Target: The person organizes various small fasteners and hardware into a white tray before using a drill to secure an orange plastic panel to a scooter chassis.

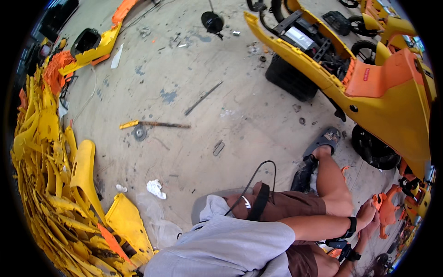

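Observation:
At the right side, both my hands are close together on an orange plastic part (390, 213) with several irregular arms. My left hand (367, 211) is closed at its near edge, fingers bent against the plastic. Just below it, my right hand (370, 226) also grips the part; its fingers are small and partly hidden. Dark straps go round both wrists, with a small black device beside them. Further up stands a yellow scooter body (385, 108) with an orange panel (380, 74) and an opened middle showing wiring and a silver box (299, 38).
A tall heap of yellow plastic panels (44, 184) fills the left side. On the concrete floor lie a yellow-handled bar (157, 123), a metal rod (203, 98), a disc (139, 133) and white paper (156, 189). A black wheel (374, 147) stands near my grey clog (326, 141).

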Motion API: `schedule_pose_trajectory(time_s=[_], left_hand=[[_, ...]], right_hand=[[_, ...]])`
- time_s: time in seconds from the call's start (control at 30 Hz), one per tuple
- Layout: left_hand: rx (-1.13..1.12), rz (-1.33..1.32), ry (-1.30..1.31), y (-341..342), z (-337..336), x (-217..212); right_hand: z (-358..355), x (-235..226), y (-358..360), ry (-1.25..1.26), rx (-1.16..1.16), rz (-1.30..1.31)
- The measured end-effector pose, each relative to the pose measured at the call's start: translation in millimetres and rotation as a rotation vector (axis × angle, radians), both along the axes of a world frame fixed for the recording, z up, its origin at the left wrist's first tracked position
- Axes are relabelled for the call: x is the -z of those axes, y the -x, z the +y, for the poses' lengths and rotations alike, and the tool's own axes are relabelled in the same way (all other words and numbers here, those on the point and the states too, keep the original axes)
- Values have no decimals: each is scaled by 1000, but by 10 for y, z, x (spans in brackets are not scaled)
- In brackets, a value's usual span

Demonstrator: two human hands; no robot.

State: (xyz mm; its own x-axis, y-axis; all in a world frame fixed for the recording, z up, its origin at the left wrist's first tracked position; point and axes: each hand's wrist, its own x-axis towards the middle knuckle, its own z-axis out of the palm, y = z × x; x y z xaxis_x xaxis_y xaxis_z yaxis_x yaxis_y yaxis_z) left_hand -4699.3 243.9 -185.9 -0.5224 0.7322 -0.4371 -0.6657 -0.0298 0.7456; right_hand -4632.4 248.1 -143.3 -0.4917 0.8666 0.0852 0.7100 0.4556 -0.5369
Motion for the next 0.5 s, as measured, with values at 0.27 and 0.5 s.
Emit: schedule_pose_trajectory(time_s=[0.27, 0.5], left_hand=[[213, -157, -78, 245, -204, -174], [319, -117, -215, 567, -42, 16]], right_hand=[[-231, -269, 349, -17, -50, -36], [-141, -292, 817, 90, -133, 20]])
